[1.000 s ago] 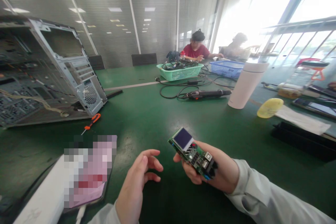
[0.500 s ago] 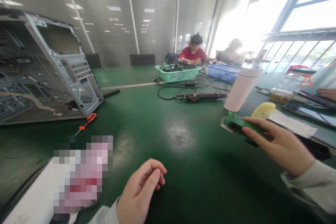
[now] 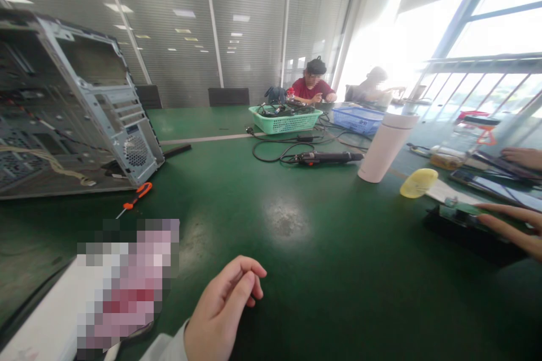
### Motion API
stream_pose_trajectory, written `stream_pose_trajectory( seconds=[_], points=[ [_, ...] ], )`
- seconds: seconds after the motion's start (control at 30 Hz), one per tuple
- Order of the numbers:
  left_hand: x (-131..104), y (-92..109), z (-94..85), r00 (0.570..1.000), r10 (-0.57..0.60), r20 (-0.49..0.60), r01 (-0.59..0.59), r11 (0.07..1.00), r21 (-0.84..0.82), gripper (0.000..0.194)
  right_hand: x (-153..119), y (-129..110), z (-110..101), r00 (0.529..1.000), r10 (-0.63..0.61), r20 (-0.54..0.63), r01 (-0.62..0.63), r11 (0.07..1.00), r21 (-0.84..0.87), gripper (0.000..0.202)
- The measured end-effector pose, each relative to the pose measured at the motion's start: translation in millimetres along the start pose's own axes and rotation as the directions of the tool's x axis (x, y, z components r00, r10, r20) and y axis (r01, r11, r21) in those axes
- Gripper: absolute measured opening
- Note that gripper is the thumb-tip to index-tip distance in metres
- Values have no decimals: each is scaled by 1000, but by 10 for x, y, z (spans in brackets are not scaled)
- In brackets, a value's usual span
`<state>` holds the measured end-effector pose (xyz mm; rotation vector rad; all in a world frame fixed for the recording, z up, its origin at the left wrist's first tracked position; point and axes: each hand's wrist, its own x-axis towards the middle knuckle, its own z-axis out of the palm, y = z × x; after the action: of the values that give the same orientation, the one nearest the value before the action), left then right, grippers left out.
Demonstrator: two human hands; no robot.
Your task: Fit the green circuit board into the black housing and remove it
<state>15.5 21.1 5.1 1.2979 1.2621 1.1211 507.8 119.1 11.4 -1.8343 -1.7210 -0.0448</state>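
At the right edge, my right hand (image 3: 514, 225) has its fingers on a green circuit board (image 3: 459, 213), which is over a black tray-like object (image 3: 474, 242). Part of that hand is cut off by the frame. My left hand (image 3: 226, 307) rests low in the middle on the green table (image 3: 296, 287), its fingers curled together with nothing visible in them. A yellow oval object (image 3: 419, 183) and a pale pink bottle (image 3: 386, 149) are beyond the board.
An open computer case (image 3: 84, 107) stands at the left, near an orange screwdriver (image 3: 138, 196). A black electric screwdriver (image 3: 326, 158) with its cable, a green basket (image 3: 288, 123) and a blue basket (image 3: 358, 119) are farther back. Two people sit beyond.
My right hand has moved right and slightly down with the circuit board, from beside the bottle to over the black object. My left hand has hardly moved.
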Motion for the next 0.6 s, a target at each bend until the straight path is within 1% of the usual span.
stream_pose_trajectory(
  seconds=[0.07,0.13,0.23,0.3,0.37,0.43,0.5,0.53,0.6],
  points=[
    [1,-9,0,1000,1,2,-1,1000,-6,23,-14,32,49,999,16,41,-17,1000,26,48],
    [2,-16,1,1000,-2,9,2,1000,-11,22,-28,80,110,1000,6,16,-7,999,43,47],
    [0,-15,0,1000,-4,6,4,1000,-14,21,-88,133,204,999,-4,-44,4,1000,7,47],
    [-2,-7,2,1000,-3,4,3,1000,-6,21,-126,157,241,998,17,-53,-20,999,-42,52],
    [-3,4,8,1000,-2,5,2,1000,3,21,-125,200,253,996,67,-55,-70,996,-57,55],
    [0,18,21,1000,-9,-3,9,1000,10,22,-73,283,253,988,153,-22,-153,988,-22,56],
    [4,31,38,1000,-25,-13,25,1000,9,24,8,406,255,973,225,48,-226,974,14,60],
    [6,37,46,999,-33,-17,33,999,8,25,47,474,261,968,240,80,-242,970,17,65],
    [9,47,57,999,-46,-17,46,999,9,27,98,588,276,968,226,111,-227,974,-3,70]
  ],
)
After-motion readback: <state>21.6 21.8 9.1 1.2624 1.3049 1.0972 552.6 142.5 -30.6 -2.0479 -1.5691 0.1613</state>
